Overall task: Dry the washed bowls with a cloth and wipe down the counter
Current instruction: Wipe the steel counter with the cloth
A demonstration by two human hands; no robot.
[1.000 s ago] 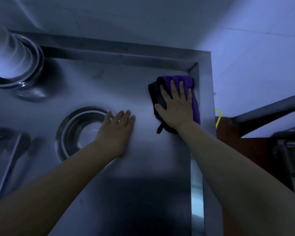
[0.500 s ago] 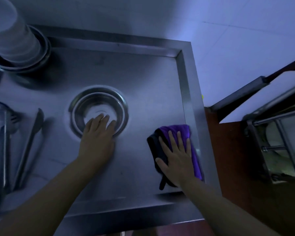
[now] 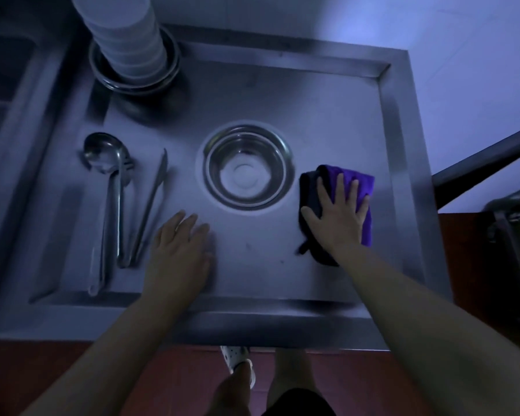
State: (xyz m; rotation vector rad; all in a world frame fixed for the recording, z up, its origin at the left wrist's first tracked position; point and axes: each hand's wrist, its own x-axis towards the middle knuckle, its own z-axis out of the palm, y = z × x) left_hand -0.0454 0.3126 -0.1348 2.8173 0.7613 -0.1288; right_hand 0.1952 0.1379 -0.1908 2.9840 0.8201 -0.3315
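Hiding under right hand [image 3: 338, 216]: cloth [image 3: 361, 183] (mostly).

The scene is dim and carries a strong blue-violet cast; the brightest area is the pale wall [image 3: 463, 49] at upper right, so light seems to arrive from that side; the steel counter [image 3: 282, 94] shows soft, dull sheen rather than hard glare; the metal bowl [image 3: 248, 168] catches a pale highlight in its base; dark shadows pool beside the bowl stack [image 3: 126, 40]; straight edges bow outward toward the corners; the left hand [image 3: 180, 253] looks slightly smeared; fine detail is soft and grainy.
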